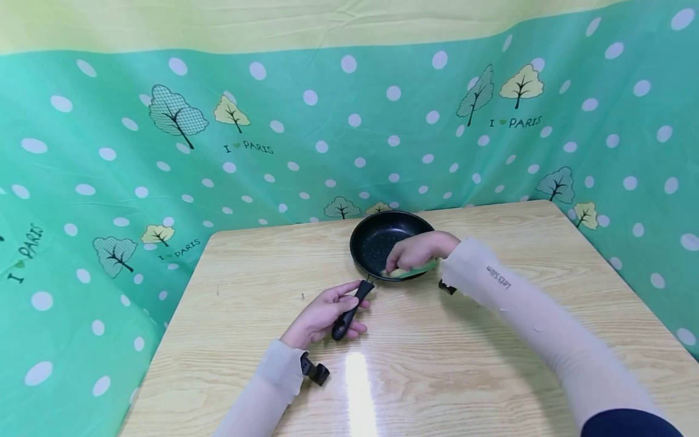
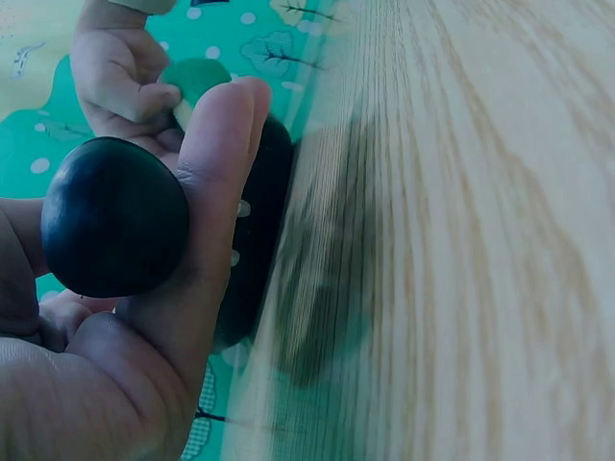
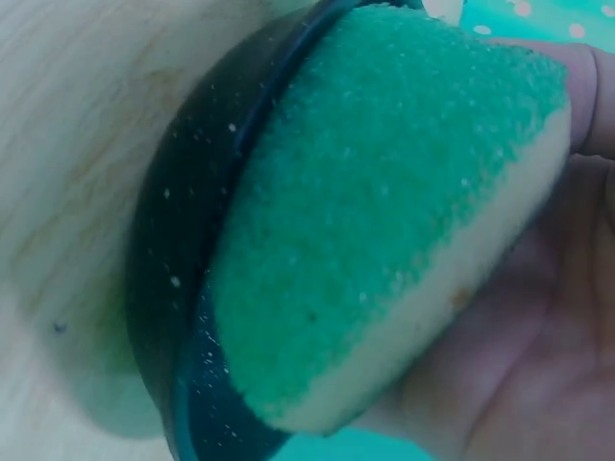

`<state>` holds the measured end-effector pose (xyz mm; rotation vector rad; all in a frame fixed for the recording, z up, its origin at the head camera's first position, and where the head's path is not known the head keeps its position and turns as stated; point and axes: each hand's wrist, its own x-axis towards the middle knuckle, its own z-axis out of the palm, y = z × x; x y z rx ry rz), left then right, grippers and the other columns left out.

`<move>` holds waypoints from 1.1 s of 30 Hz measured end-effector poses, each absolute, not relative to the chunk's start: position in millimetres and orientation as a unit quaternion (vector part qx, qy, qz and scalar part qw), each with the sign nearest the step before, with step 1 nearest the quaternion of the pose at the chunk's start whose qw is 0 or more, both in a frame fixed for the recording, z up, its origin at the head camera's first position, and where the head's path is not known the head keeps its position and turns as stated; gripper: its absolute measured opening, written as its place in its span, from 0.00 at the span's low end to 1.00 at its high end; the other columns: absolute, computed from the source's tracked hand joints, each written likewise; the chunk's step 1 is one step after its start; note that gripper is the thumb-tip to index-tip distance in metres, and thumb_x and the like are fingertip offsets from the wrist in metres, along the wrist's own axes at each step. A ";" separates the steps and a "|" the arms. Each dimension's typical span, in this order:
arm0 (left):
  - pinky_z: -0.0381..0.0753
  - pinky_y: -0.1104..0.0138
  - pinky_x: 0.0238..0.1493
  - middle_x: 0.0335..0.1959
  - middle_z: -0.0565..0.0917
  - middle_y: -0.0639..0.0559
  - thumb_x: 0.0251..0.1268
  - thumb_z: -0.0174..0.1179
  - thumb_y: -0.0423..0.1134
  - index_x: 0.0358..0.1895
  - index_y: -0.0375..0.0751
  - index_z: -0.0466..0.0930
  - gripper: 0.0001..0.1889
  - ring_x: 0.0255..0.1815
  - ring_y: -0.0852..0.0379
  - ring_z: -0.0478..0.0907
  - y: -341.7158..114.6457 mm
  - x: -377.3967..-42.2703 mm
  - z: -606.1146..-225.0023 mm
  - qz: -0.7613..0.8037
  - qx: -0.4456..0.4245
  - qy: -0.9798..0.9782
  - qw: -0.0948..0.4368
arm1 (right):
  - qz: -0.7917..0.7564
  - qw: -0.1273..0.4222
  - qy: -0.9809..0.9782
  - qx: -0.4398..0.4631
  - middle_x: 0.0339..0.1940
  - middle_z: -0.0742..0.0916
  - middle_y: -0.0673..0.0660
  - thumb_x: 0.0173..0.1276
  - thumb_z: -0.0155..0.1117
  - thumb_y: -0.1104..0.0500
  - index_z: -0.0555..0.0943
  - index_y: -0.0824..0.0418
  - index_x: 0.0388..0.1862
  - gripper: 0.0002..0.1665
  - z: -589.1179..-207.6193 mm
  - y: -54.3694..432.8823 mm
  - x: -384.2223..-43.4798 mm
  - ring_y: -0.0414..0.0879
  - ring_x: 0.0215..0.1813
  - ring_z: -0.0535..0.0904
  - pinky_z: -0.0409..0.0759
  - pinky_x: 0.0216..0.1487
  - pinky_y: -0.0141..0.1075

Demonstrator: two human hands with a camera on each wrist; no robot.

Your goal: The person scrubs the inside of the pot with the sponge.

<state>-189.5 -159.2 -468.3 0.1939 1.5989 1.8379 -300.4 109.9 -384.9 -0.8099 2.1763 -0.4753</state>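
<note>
A black frying pan (image 1: 374,240) with light speckles stands toward the back of the table. My left hand (image 1: 322,312) grips its black handle (image 1: 352,309), thumb on top and fingers underneath. In the left wrist view, the rounded handle end (image 2: 115,216) sits between thumb and fingers. My right hand (image 1: 420,249) reaches over the pan's near right side and holds a sponge (image 3: 375,192) with a rough green face and a pale cream layer. The sponge lies against the pan's rim, green face outward, as the right wrist view shows. Part of the pan's inside is hidden behind the right hand.
The wooden table (image 1: 262,267) ends at the back against a green, dotted curtain (image 1: 295,121) printed with trees. A small black device (image 1: 315,369) is strapped at the left wrist, and another (image 1: 446,287) hangs below the right wrist.
</note>
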 end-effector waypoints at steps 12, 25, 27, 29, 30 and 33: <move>0.91 0.60 0.36 0.72 0.73 0.30 0.88 0.46 0.35 0.87 0.48 0.52 0.31 0.34 0.52 0.90 -156.0 -188.1 -466.3 0.696 0.063 0.630 0.339 | -0.243 0.359 0.849 -0.302 0.69 0.83 0.56 0.61 0.50 0.72 0.83 0.62 0.68 0.36 -396.7 107.8 -298.5 0.47 0.62 0.73 0.72 0.67 0.37; 0.88 0.65 0.32 0.71 0.74 0.28 0.87 0.46 0.33 0.86 0.44 0.52 0.31 0.29 0.56 0.87 -156.2 -187.8 -465.9 0.697 0.076 0.629 0.338 | -0.303 0.354 0.828 -0.311 0.71 0.82 0.59 0.60 0.52 0.72 0.80 0.66 0.69 0.36 -409.7 106.7 -302.0 0.50 0.74 0.72 0.68 0.78 0.44; 0.88 0.65 0.32 0.71 0.74 0.28 0.87 0.46 0.34 0.86 0.43 0.51 0.31 0.28 0.56 0.87 -157.0 -187.9 -466.4 0.696 0.077 0.629 0.338 | -0.309 0.355 0.828 -0.306 0.72 0.81 0.59 0.61 0.52 0.72 0.80 0.66 0.70 0.36 -411.1 104.8 -302.5 0.50 0.74 0.71 0.67 0.78 0.44; 0.88 0.66 0.31 0.70 0.75 0.28 0.87 0.46 0.34 0.86 0.43 0.51 0.31 0.28 0.57 0.86 -157.8 -188.1 -467.2 0.696 0.079 0.629 0.337 | -0.313 0.353 0.829 -0.301 0.73 0.80 0.59 0.62 0.51 0.72 0.79 0.65 0.71 0.36 -412.2 103.2 -302.6 0.50 0.75 0.71 0.67 0.79 0.44; 0.88 0.66 0.31 0.70 0.75 0.28 0.87 0.46 0.34 0.86 0.43 0.51 0.31 0.27 0.56 0.86 -158.2 -188.2 -467.4 0.696 0.080 0.628 0.337 | -0.315 0.353 0.828 -0.299 0.73 0.80 0.60 0.62 0.51 0.72 0.79 0.64 0.71 0.36 -412.7 102.5 -302.7 0.51 0.76 0.70 0.66 0.79 0.45; 0.88 0.65 0.32 0.70 0.75 0.28 0.87 0.47 0.34 0.86 0.43 0.51 0.31 0.27 0.56 0.85 -158.3 -188.7 -468.0 0.695 0.079 0.630 0.338 | -0.329 0.352 0.825 -0.294 0.75 0.78 0.60 0.63 0.52 0.71 0.78 0.63 0.73 0.36 -415.2 100.7 -302.6 0.53 0.79 0.68 0.64 0.81 0.47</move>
